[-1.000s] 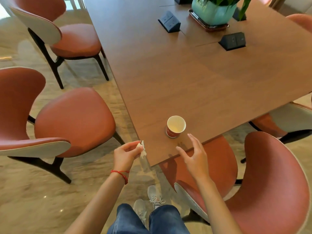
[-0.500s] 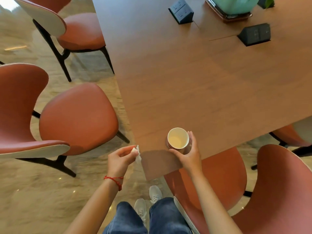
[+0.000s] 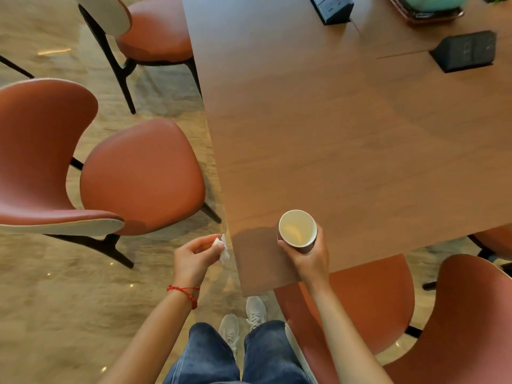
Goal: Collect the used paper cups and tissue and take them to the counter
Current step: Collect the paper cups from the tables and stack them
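Note:
A paper cup [image 3: 297, 229], white inside with a red outside, is held over the near corner of the wooden table [image 3: 346, 139]. My right hand [image 3: 307, 259] grips it around the side, fingers curled about its lower wall. Whether its base still touches the table I cannot tell. Off the table's left edge, my left hand [image 3: 195, 257] pinches a crumpled white tissue [image 3: 223, 248] between thumb and fingertips. A red string bracelet circles that wrist.
Orange-brown chairs stand around the table: one at the left [image 3: 110, 176], one further back [image 3: 144, 31], one tucked under the near corner [image 3: 374, 300], another at the right [image 3: 471, 328]. Two black socket boxes [image 3: 465, 49] and a teal planter on a tray [image 3: 426, 6] sit far on the table.
My right hand reached the cup and closed around it, then drew it slightly toward me. My left hand kept its pinch on the tissue. The camera tilted further down.

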`<state>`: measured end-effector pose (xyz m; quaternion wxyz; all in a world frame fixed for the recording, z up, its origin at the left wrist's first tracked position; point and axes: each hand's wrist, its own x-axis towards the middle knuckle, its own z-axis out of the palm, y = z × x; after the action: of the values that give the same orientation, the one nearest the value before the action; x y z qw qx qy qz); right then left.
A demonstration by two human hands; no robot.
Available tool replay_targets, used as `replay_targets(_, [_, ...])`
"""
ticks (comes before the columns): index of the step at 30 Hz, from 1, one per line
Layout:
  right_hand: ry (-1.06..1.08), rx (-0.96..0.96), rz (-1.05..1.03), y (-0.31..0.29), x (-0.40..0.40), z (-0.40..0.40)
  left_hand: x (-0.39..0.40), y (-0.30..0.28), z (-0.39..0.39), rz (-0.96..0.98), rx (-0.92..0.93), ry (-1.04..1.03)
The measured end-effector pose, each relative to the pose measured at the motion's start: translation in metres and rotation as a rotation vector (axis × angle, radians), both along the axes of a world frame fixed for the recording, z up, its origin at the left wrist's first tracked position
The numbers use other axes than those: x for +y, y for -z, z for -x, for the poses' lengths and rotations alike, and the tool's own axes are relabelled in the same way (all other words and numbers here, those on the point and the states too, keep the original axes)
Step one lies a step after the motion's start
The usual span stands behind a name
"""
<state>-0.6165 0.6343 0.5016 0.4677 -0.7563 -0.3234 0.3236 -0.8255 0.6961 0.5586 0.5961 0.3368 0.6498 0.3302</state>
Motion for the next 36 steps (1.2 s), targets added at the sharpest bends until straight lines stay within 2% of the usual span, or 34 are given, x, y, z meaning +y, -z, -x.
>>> replay_targets(10, [-0.333,0.052,0.012,-0.022,0.023,0.017,-0.016,-0.007,0.024,-0.046,-0.024,-0.162])
replay_targets(19, [-0.662,0.058,-0.062,-0.038,0.042,0.09,-0.067,-0.019,0.095,-0.088,-0.057,-0.496])
replay_targets(26, [-0.94,0.046,-0.061,-0.043,0.024,0.19,-0.13,-0.02,0.18,-0.111,-0.1,-0.767])
replay_targets(36, [-1.391,0.072,-0.095,-0.064,-0.042,0.407,-0.249,-0.019,0.354,-0.173,-0.021,-1.173])
